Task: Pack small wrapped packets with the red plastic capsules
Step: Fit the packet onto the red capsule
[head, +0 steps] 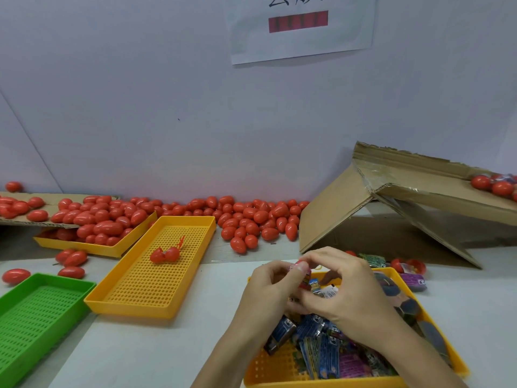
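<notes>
Backdrop: pale wall panel (140, 93) rises behind the white worktop (167, 345), and we see a printed paper sheet (302, 32) fixed high on it.
Capsule heap: red capsules (246, 217) lie loose along the worktop's far edge, spilling into a yellow tray (84, 247) at far left.
Middle tray: an empty-looking yellow perforated tray (156, 278) carries one opened red capsule (165, 254).
Green tray: it (36, 312) sits at the near left edge.
Carton: a torn cardboard box (386, 208) leans at the far right.
Packet tray: we find the wrapped packets (321, 351) piled in a yellow tray (279, 371) at the near right edge.
Left hand: our left hand (268, 292) curls its fingers, thumb and forefinger pinching a small packet (306, 277) above that tray.
Right hand: our right hand (344, 289) bends its fingers onto the same packet; just which fingertips touch it we cannot tell.
</notes>
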The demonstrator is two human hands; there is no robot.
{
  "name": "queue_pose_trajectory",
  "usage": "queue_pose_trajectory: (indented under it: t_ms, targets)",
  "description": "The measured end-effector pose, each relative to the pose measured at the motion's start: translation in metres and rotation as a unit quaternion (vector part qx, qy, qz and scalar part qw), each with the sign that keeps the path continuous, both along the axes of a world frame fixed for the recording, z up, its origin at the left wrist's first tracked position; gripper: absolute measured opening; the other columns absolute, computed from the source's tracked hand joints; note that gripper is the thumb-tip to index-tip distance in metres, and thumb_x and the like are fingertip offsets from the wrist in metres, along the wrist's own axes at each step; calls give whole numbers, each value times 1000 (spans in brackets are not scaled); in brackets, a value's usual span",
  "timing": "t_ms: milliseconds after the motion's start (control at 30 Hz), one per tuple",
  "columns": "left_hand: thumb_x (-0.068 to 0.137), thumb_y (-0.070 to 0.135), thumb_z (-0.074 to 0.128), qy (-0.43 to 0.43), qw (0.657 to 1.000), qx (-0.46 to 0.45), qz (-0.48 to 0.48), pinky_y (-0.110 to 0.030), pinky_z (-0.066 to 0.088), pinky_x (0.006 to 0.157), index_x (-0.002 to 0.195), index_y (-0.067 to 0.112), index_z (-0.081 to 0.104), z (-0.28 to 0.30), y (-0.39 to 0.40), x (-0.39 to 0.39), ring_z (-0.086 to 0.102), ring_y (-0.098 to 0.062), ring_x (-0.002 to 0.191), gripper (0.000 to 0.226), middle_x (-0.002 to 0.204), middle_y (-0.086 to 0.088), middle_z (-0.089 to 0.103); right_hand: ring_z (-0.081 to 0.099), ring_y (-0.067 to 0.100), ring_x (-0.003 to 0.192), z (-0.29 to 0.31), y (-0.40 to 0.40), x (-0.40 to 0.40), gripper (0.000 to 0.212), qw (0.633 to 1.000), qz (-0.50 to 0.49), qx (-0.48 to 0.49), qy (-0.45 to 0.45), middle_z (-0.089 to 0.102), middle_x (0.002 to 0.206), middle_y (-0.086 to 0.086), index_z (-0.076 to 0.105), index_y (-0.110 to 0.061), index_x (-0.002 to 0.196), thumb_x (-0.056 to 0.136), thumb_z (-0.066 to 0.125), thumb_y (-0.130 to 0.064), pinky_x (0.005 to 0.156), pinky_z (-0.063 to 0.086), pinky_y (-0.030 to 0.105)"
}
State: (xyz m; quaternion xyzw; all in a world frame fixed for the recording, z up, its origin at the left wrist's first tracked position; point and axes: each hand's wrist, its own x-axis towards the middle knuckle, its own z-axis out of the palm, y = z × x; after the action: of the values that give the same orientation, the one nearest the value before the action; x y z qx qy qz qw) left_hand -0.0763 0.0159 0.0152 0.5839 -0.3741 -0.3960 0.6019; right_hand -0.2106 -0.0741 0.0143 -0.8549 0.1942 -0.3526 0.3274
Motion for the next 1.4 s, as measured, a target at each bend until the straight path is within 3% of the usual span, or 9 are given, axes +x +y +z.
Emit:
queue_pose_trajectory:
  t_ms: [200,333,500,700,867,1100,1200,1300,1400]
  targets:
    - [102,19,47,168,986,-9,-5,-33,60,69,102,-4,70,10,2,-2,70,-28,76,32,86,-24,71,60,0,104,4,5,3,39,999,-11,15,-27,64,105,-28,61,-50,107,71,68,-64,82,54,23]
    - [94,23,49,251,967,-24,-23,-39,58,75,107,-10,65,12,3,-4,69,-29,75,39,86,-27,69,63,8,103,5,9,3,42,997,-20,51,-54,66,105,-23,68,-42,108,70,75,-58,83,56,37]
    - [88,31,56,262,965,-14,-29,-38,61,70,113,-10,64,10,2,-5,71,-31,75,49,88,-29,70,63,8,98,6,11,4,47,997,-45,43,-50,66,103,-24,69,-43,107,67,65,-68,82,56,39]
    - [80,32,73,169,985,-25,-2,-30,61,70,102,-2,71,6,0,-1,73,-28,81,40,93,-25,73,63,3,97,6,10,5,51,996,-69,26,-41,66,97,-23,70,-36,109,68,63,-65,76,57,27]
    - [95,20,55,279,959,-40,14,-30,60,68,91,0,79,9,-1,-2,74,-28,84,32,97,-26,73,63,3,108,6,8,6,41,991,-21,110,-71,70,105,-21,68,-44,111,71,68,-54,86,58,32]
    - [99,20,51,352,935,-44,22,-29,60,64,99,-4,75,12,-1,-1,75,-27,84,34,101,-27,73,65,5,110,5,8,5,44,983,-3,163,-87,71,110,-13,69,-27,120,78,70,-39,91,57,33]
    - [95,26,61,280,955,-66,74,-27,60,68,96,3,77,12,0,-1,74,-28,88,28,100,-22,74,64,1,109,4,8,5,38,983,-16,160,-89,72,108,-16,69,-29,119,83,65,-40,87,56,22]
    - [83,30,75,109,974,-86,177,-26,59,69,100,12,70,9,1,1,74,-25,87,26,94,-10,76,63,-2,108,2,7,5,27,983,-35,157,-85,71,106,-19,67,-36,116,89,64,-34,84,51,11]
    - [80,30,81,-48,964,-81,250,-28,59,71,94,24,66,7,3,3,71,-17,86,22,91,1,73,62,-3,108,0,7,6,27,984,-42,158,-73,72,106,-17,65,-35,118,93,65,-25,83,51,10]
